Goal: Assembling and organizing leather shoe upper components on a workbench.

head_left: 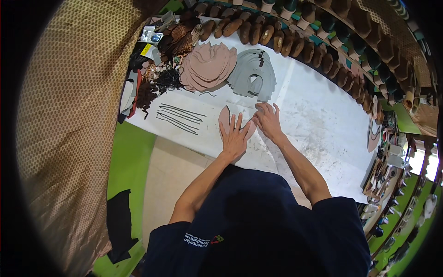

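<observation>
A pale pink, curved cut piece of shoe-upper material (224,115) lies on the white-covered table. My left hand (235,139) rests flat on it with fingers spread, hiding its middle. At the piece's right edge is my right hand (268,122), its thumb and forefinger drawn together and the other fingers bent. Whatever is between those fingertips is too small to make out. Beyond my hands sit a fanned stack of grey curved cut pieces (240,76) and a stack of pink ones (207,67). Several dark narrow strips (180,117) lie side by side left of my left hand.
Brown shoe lasts (255,33) line the table's far edge, with loaded racks (318,32) behind. Black cords (168,79) and brown scraps crowd the far left corner. A tool tray (376,177) stands at the right end. A patterned curtain (69,115) hangs left.
</observation>
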### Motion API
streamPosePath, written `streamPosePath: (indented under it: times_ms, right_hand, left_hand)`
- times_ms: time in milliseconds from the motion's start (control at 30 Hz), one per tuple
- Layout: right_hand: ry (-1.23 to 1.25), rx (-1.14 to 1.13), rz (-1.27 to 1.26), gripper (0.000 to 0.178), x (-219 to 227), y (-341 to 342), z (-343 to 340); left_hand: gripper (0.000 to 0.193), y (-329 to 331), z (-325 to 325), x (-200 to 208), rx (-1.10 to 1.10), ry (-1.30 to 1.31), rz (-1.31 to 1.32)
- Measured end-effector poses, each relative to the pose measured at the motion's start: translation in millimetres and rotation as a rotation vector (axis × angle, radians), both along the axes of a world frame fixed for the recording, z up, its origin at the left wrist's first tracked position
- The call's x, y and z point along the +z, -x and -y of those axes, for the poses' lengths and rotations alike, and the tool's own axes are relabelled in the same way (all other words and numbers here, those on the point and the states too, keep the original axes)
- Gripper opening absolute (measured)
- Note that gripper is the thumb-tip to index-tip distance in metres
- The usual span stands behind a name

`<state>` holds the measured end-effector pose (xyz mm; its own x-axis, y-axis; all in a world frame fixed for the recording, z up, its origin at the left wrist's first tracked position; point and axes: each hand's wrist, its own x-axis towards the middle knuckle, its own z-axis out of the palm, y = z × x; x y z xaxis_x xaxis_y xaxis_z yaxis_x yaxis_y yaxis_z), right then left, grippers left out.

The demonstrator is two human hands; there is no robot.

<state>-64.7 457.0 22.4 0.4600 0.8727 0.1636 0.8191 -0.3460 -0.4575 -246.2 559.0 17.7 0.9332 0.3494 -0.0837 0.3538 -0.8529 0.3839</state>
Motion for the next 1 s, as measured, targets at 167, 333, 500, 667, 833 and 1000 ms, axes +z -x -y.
streamPosePath:
  times_ms: [167,333,500,667,833,1000]
  right_hand:
    - [0.023,-0.011,-0.007,0.018,-1.8,-1.1,-1.2]
    - [0.094,-0.033,-0.01,0.024,4.3,0.2,-4.7]
    - [0.103,-0.11,-0.038,0.03,2.5,-1.2,-3.9]
    - [0.046,-0.139,-0.026,0.022,1.2,0.0,-3.2]
    - [0.053,-0.131,-0.071,0.021,-1.4,-5.3,1.5]
    - [0.041,-0.061,-0.045,0.018,-2.1,-7.5,4.7]
  left_hand:
    - [0.075,-3.3,-0.8,2.3,0.014,0.026,-0.01]
    - [0.077,-5.5,-4.0,0.4,0.004,0.003,-0.026]
    - [0.079,-9.4,-4.8,1.4,0.002,0.007,-0.025]
    - [0.079,-10.9,-6.2,2.6,-0.006,0.007,-0.018]
    - [0.078,-14.7,-8.1,3.5,-0.008,0.006,-0.035]
    - [0.081,-17.4,-9.8,4.8,-0.015,-0.009,-0.077]
